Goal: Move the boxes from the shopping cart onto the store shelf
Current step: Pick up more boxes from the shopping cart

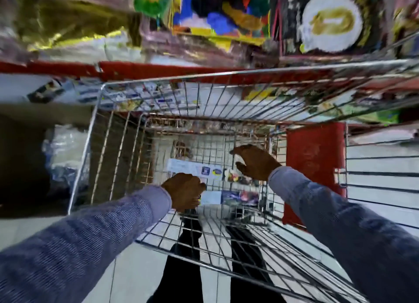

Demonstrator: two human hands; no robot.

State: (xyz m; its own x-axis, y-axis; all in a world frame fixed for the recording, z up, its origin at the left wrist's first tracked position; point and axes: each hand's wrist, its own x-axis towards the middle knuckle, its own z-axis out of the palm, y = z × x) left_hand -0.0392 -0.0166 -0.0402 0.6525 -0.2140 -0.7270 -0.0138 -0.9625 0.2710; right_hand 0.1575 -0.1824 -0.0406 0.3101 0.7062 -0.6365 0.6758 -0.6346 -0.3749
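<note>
Your left hand (183, 190) reaches down into the shopping cart (217, 76), fingers curled shut; whether it grips anything is unclear through the blur. A white-and-blue box (192, 168) lies flat on the cart's floor, between your hands. Your right hand (255, 162) hovers open just above it, fingers spread. The store shelf (158, 68) stands beyond the cart.

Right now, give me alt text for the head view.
Both hands, left and right, reach down into a wire shopping cart toward boxes at its bottom. Blurred shelves of colourful goods stand beyond.
</note>
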